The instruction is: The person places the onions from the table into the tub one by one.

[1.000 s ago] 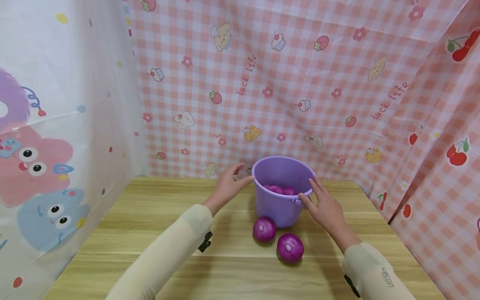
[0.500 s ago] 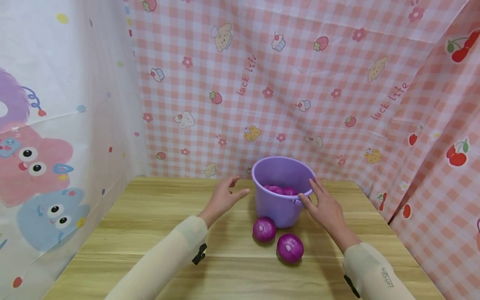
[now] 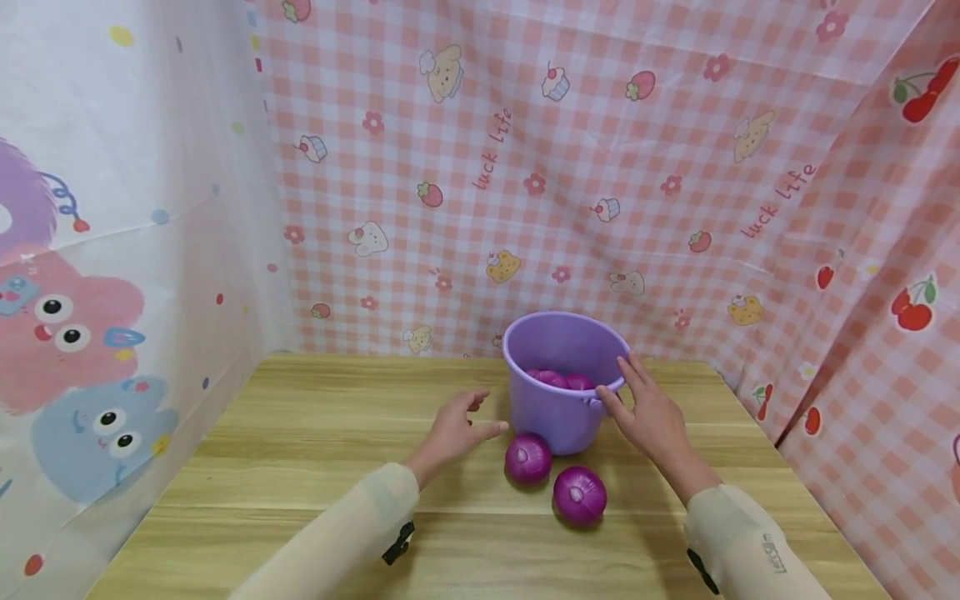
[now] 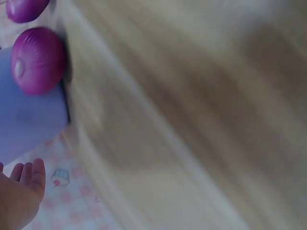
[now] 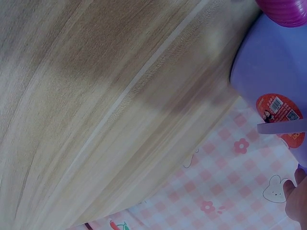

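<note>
A lilac bucket stands upright at the back of the wooden table, with several purple onions inside. Two more lie in front: one onion close against its base, another onion nearer to me. My left hand is left of the bucket, thumb and fingers apart, holding nothing; its thumb tip comes near the closer onion. With fingers and thumb spread and fairly straight, my right hand rests on the bucket's right rim. The right wrist view shows the bucket's handle and a red label.
Behind the table hangs a pink checked cloth; a white printed curtain is on the left and another pink cloth on the right. Wooden tabletop spreads in front and to both sides of the bucket.
My left hand has left the bucket's left rim and come down toward me, beside the nearer-to-bucket onion. The right hand, bucket and onions keep their places.
</note>
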A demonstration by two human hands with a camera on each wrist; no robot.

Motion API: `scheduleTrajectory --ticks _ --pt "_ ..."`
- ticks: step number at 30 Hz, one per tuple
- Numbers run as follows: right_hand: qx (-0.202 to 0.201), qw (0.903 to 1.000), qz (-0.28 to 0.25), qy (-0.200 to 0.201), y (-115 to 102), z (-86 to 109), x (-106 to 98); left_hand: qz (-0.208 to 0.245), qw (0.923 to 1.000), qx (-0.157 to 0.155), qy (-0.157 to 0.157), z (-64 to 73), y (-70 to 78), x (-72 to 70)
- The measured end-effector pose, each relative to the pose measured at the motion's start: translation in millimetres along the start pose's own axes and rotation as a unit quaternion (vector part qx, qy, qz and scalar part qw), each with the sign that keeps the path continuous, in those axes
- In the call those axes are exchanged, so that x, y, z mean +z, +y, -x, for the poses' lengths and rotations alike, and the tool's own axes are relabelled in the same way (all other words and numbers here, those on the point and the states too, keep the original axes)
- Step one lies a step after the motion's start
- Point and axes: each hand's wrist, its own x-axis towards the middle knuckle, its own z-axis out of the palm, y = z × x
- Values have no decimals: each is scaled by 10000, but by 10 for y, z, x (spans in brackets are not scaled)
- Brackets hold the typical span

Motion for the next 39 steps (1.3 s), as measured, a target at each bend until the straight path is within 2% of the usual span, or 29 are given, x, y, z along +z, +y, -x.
scheduleTrajectory --ticks 9,15,21,32,39 --pt "-9 10000 0 -1 -2 2 -11 150 9988 -2 -468 153 -87 201" --pt "26 10000 10 -18 3 14 -10 175 9975 178 -655 189 -141 329" --pt "48 10000 6 -22 -4 17 -15 33 9967 169 -798 192 -182 451" --pt "54 10000 17 -28 -26 12 -19 -479 9943 296 -909 195 -138 592" --pt "81 9999 40 -93 -24 7 -22 -548 9943 398 -824 186 -131 628"
